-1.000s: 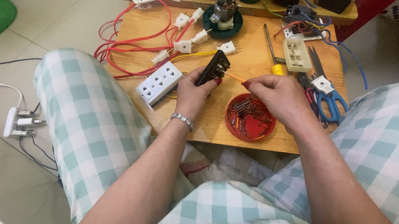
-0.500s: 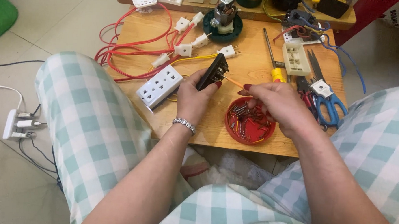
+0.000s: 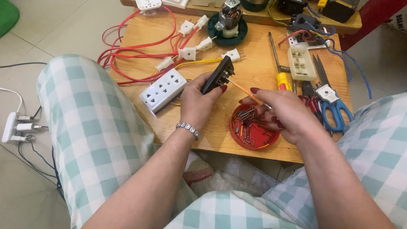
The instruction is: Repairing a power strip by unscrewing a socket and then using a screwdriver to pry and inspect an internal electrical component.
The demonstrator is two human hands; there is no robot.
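Left hand: the left hand (image 3: 197, 100) is near the middle of the frame, closed around a black socket part (image 3: 218, 75) and tilting it up.
Right hand: the right hand (image 3: 283, 114) is just right of the middle, pinching a thin orange screwdriver (image 3: 242, 91) with its fingers closed.
Screwdriver tip: it touches the black socket part, between the two hands.
Red dish: a round red dish (image 3: 253, 130) full of small screws sits on the desk (image 3: 261, 48), just under the right hand.
White socket block: a white box with many plug holes (image 3: 163, 90) lies left of the left hand, close beside it.
Red wires: red wires (image 3: 133, 56) with small white plugs curl in the upper left part of the desk.
Tools: a yellow-handled screwdriver (image 3: 281, 72) and blue scissors (image 3: 334, 111) lie on the right side of the desk.
Motor: a small motor on a green round base (image 3: 228, 26) stands at the top middle.
Labels: small stickers show on some white boxes at the top edge, too small to tell apart.
Floor: a white power strip (image 3: 15, 128) lies on the floor at the far left.
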